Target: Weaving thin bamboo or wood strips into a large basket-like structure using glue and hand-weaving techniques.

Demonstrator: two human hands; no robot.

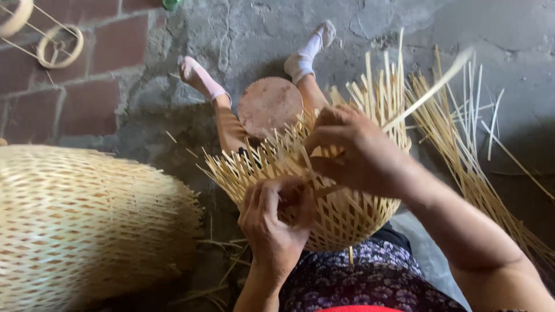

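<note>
Right hand (352,153) sits at the centre of the frame, fingers closed around a long bamboo strip (430,91) that runs up and away toward the upper right, blurred along its far end. Just below it, the left hand (276,222) is curled in, fingertips pinched together against the woven wall of the half-made bamboo basket (347,216), pressing where the weave ends and the loose stakes begin. The basket rests in the person's lap, centre of the frame, its unwoven stakes fanning upward and outward.

This looks like the weaving-in stage: one strip being threaded through the upright stakes while the other hand pins the last crossing. The next pass would seem to call for steady tension on the strip and a firm hold at that crossing, or the row may loosen.

Past the stakes, a round wooden disc (269,105) lies between the person's legs, with socked feet (315,49) toward the top centre. A bundle of loose bamboo strips (462,150) spreads across the right side. A finished woven basket (81,225) fills the lower left, slightly blurred. The ground is rough grey concrete (509,34), and red brick paving (87,69) takes the upper left.
</note>
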